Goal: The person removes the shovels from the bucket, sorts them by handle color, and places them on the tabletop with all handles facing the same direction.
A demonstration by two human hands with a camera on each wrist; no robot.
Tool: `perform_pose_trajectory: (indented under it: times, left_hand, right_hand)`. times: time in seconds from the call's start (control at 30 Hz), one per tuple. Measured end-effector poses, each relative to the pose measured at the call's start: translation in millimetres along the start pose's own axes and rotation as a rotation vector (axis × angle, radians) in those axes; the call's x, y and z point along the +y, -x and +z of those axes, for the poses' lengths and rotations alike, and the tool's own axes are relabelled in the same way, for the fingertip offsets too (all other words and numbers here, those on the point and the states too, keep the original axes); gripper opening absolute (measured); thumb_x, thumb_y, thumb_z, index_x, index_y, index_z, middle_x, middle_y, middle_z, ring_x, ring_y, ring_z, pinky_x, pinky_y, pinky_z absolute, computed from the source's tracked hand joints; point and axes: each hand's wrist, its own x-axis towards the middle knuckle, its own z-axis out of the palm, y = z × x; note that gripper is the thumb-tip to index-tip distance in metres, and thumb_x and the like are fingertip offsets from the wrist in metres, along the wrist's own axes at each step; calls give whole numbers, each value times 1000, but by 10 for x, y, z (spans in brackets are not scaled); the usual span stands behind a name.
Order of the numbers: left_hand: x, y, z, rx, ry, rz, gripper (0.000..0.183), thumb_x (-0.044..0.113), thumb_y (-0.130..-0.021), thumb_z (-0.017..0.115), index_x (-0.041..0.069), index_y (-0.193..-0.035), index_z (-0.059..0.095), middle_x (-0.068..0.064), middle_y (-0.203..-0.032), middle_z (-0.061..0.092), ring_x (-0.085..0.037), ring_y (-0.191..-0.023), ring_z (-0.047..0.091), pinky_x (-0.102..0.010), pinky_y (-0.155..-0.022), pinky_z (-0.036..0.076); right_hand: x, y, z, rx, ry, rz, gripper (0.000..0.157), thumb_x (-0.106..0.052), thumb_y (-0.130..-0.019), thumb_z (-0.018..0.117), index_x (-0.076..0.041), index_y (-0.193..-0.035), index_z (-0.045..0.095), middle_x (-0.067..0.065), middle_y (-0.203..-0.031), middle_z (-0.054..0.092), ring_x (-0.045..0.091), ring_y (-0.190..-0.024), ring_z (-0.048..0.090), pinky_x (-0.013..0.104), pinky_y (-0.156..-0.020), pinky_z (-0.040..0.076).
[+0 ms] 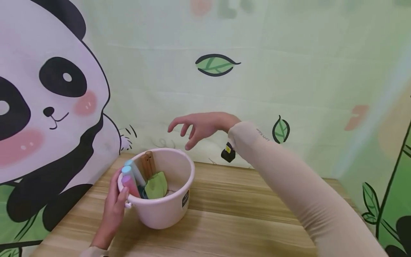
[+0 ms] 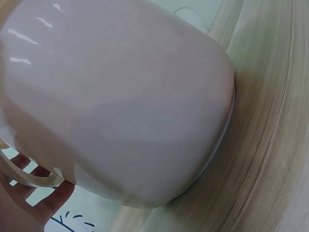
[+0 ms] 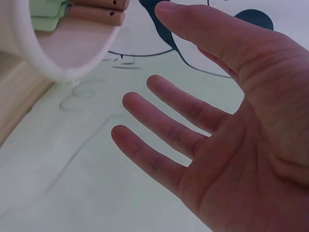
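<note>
A pale pink bucket (image 1: pixel 160 214) stands on the wooden table at left of centre in the head view. My left hand (image 1: pixel 115 201) grips its left rim, and in the left wrist view the fingers (image 2: pixel 57 199) curl about a loop-like handle (image 2: pixel 29 178). Inside lean light blue and pink capped cylinders (image 1: pixel 130 182), a green utensil head (image 1: pixel 156 185) and two brown handles (image 1: pixel 148 165). My right hand (image 1: pixel 205 126) hangs in the air above and right of the bucket, fingers spread and loosely bent, holding nothing. The right wrist view shows the bare palm (image 3: pixel 241 159).
The wooden table (image 1: pixel 244 210) runs under the bucket and off to the right. Behind it hangs a pale green cloth backdrop (image 1: pixel 154 71) with leaf drawings and a large panda (image 1: pixel 61 117) at left. A black device (image 1: pixel 228 154) hangs beneath the right wrist.
</note>
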Motion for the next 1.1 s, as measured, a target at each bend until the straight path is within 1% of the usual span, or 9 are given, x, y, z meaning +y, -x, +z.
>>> perform_pose_trajectory:
  times: [0.13, 0.23, 0.37, 0.47, 0.6, 0.73, 0.83, 0.97, 1.1]
  left_hand:
    - [1, -11, 4, 3, -14, -11, 58, 20, -108, 41, 22, -163, 25, 2, -153, 36, -9, -128, 42, -10, -100, 37]
    - [1, -15, 16, 6, -13, -11, 58, 19, -108, 41, 22, -163, 25, 1, -153, 36, -9, -128, 42, -10, -100, 36]
    - [8, -12, 18, 5, -23, -8, 57, 19, -108, 41, 22, -163, 25, -3, -153, 38, -9, -126, 43, -9, -100, 37]
    - [20, -6, 13, -2, -36, -15, 57, 21, -109, 41, 22, -163, 24, -5, -154, 38, -8, -126, 43, -9, -98, 37]
    - [22, 2, 11, -2, -31, -17, 57, 20, -108, 42, 22, -163, 25, -3, -153, 38, -8, -126, 43, -9, -99, 37]
    - [5, 14, 0, 11, -19, -9, 57, 17, -107, 42, 22, -162, 27, 3, -150, 38, -8, -126, 43, -9, -100, 37]
    - [2, 14, -4, 7, -13, -10, 57, 18, -107, 42, 22, -162, 27, 4, -150, 38, -8, -126, 43, -9, -100, 37]
    - [6, 14, -8, -2, -15, -12, 57, 20, -108, 42, 23, -162, 26, 1, -151, 38, -9, -127, 43, -9, -99, 37]
    - [3, 11, -7, 3, -15, 2, 57, 19, -107, 42, 23, -162, 27, 1, -149, 40, -10, -125, 44, -9, -99, 38]
  right_hand:
    - [-51, -129, 67, -10, -25, -35, 68, -19, -90, 81, -32, -147, 46, 6, -139, 53, 22, -114, 64, 37, -95, 54]
    - [-79, -206, 123, -10, -33, -52, 68, -18, -90, 81, -30, -148, 47, 6, -138, 54, 21, -112, 65, 36, -94, 55]
    - [-118, -323, 218, -10, -50, -79, 66, -17, -90, 80, -29, -147, 48, 4, -136, 54, 19, -109, 66, 33, -92, 55]
    - [-159, -421, 309, -15, -60, -107, 64, -16, -90, 79, -28, -146, 49, 7, -137, 55, 19, -108, 66, 29, -88, 56]
    - [-219, -544, 430, -39, -59, -146, 65, -14, -90, 79, -26, -147, 49, 11, -141, 55, 21, -114, 63, 27, -86, 56]
    - [-274, -659, 539, -65, -34, -175, 65, -16, -90, 79, -23, -148, 49, 6, -142, 54, 19, -122, 57, 25, -87, 54]
    - [-302, -724, 601, -80, -14, -190, 65, -18, -90, 79, -23, -148, 49, 4, -142, 54, 18, -126, 54, 24, -89, 53]
    - [-337, -793, 665, -103, -12, -208, 63, -18, -90, 79, -24, -146, 50, 5, -138, 57, 18, -123, 56, 22, -90, 51]
    - [-372, -846, 726, -124, -19, -227, 61, -16, -91, 79, -23, -144, 51, 7, -129, 64, 15, -116, 61, 21, -91, 50]
